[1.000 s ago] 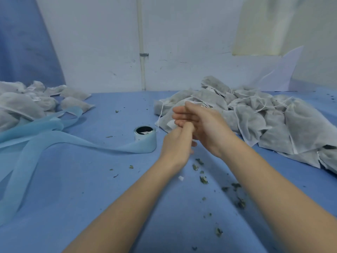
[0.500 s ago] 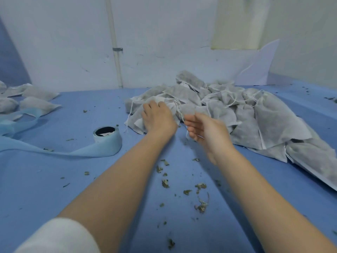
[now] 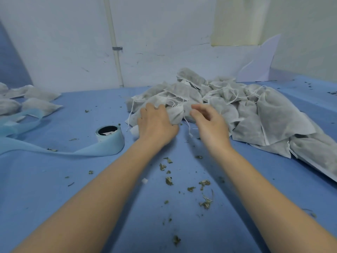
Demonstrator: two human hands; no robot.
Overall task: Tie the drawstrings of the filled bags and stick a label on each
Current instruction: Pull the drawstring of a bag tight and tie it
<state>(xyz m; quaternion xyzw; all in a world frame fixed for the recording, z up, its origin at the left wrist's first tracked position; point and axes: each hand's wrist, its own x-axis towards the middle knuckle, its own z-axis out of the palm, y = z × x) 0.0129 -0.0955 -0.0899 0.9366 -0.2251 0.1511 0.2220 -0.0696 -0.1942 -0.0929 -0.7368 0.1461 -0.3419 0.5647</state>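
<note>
A heap of grey-white drawstring bags (image 3: 242, 110) lies on the blue table (image 3: 54, 189), right of centre. My left hand (image 3: 156, 125) lies palm down on the front bag (image 3: 176, 115) of the heap, with its fingers curled round the gathered fabric. My right hand (image 3: 209, 123) hovers just right of that bag's neck, fingers loosely curled and nothing plainly between them. A thin white drawstring (image 3: 187, 126) dangles between the two hands. The roll of pale blue label tape (image 3: 110, 138) stands left of my left hand.
The label roll's blue backing strip (image 3: 36, 152) trails away to the left edge. Several closed bags (image 3: 36, 101) lie at the far left. Dried herb crumbs (image 3: 205, 201) are scattered on the table between my forearms. A white wall closes off the back.
My view has shifted right from the tape roll to the heap. My hands parted; the left one settled on the front bag and bunched it, and the right rose to its neck.
</note>
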